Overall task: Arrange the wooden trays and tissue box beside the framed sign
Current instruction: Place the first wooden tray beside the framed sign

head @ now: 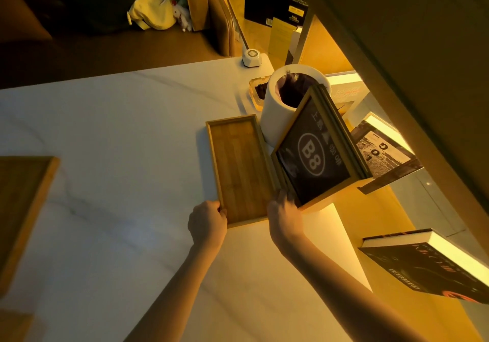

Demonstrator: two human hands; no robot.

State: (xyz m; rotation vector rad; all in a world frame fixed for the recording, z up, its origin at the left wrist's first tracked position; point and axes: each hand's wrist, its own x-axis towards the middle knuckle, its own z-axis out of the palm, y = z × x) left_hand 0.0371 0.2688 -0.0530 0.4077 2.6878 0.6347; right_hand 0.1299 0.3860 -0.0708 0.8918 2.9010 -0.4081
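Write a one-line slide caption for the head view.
Both hands set a wooden tray beside the framed sign.

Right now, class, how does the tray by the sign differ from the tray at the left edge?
The tray by the sign is fully in view; the left tray is cut off by the frame. The left hand and right hand touch the first; nothing touches the left tray. Both are empty, wooden and rimmed.

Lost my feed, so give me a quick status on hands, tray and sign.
Left hand gripping near-left corner of the long wooden tray. Right hand at its near-right corner, against the framed sign. Second tray waits far left. White bin crowds behind.
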